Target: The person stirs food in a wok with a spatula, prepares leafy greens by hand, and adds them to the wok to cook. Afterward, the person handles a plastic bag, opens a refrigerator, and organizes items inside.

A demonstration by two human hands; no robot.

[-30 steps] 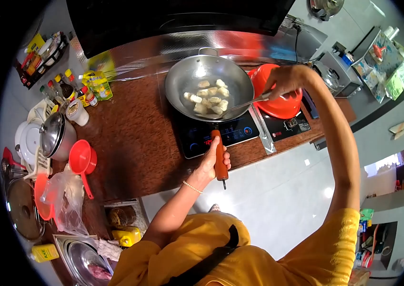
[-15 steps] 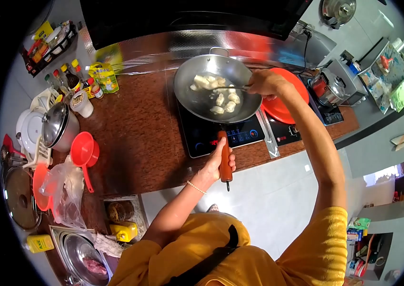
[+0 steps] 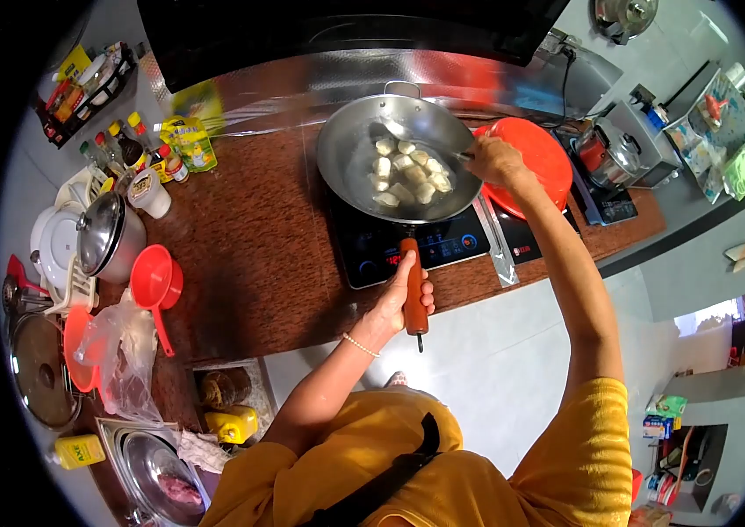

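A grey metal wok (image 3: pixel 341 171) sits on the black induction cooktop (image 3: pixel 363 246), holding several pale, whitish chunks of food (image 3: pixel 403 162). My left hand (image 3: pixel 394 301) is wrapped around the wok's reddish-brown handle (image 3: pixel 415 316), which points toward me. At the wok's right rim, my right hand (image 3: pixel 495 162) is closed on the thin handle of a spatula (image 3: pixel 463 156). The spatula's blade is hard to make out inside the wok. Just behind my right hand lies a round red lid or basin (image 3: pixel 537 158).
A steel pot (image 3: pixel 614 158) stands at the far right. On the left are sauce bottles (image 3: pixel 131 149), a lidded pot (image 3: pixel 113 237), a red ladle-shaped scoop (image 3: pixel 157 277) and a sink basin (image 3: pixel 140 457). The range hood (image 3: pixel 346 35) overhangs the back.
My right hand has shifted slightly right, drawing the spatula toward the wok's right rim. The food chunks have spread out across the wok. My left hand stays on the handle.
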